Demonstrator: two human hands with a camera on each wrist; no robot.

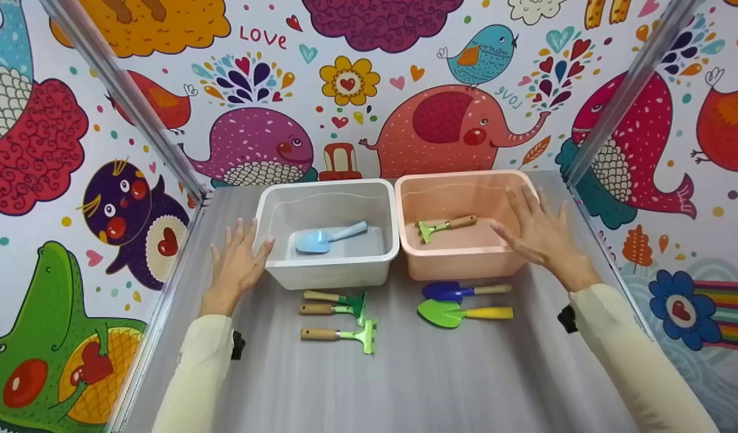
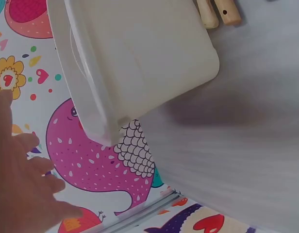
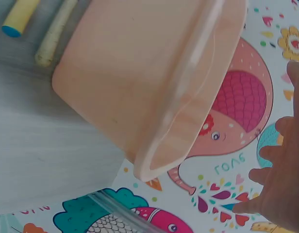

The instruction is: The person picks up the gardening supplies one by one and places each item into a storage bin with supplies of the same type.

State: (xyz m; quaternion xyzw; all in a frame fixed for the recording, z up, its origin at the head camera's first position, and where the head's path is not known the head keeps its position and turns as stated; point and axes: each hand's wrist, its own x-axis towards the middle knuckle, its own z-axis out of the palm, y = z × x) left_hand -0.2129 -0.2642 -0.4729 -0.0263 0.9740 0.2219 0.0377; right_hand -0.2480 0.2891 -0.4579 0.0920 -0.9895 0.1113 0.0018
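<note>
My left hand (image 1: 241, 264), fingers spread, is at the left side of a white bin (image 1: 329, 273) that holds a light blue toy trowel (image 1: 314, 242). On the other side my right hand (image 1: 540, 231) spreads its fingers over the right rim of a peach bin (image 1: 465, 264). Inside that bin lies a small green rake (image 1: 426, 231) with a wooden handle. Neither hand grips anything. In the left wrist view the left hand (image 2: 23, 179) appears apart from the white bin (image 2: 154, 58); the right wrist view has the right hand (image 3: 280, 165) apart from the peach bin (image 3: 125, 73).
Before the white bin lie several small rakes, the nearest a light green rake (image 1: 367, 337) with a wooden handle. A blue trowel (image 1: 442, 291) and a green trowel (image 1: 441, 313) with a yellow handle lie before the peach bin. Metal rails (image 1: 146, 120) edge the patterned walls.
</note>
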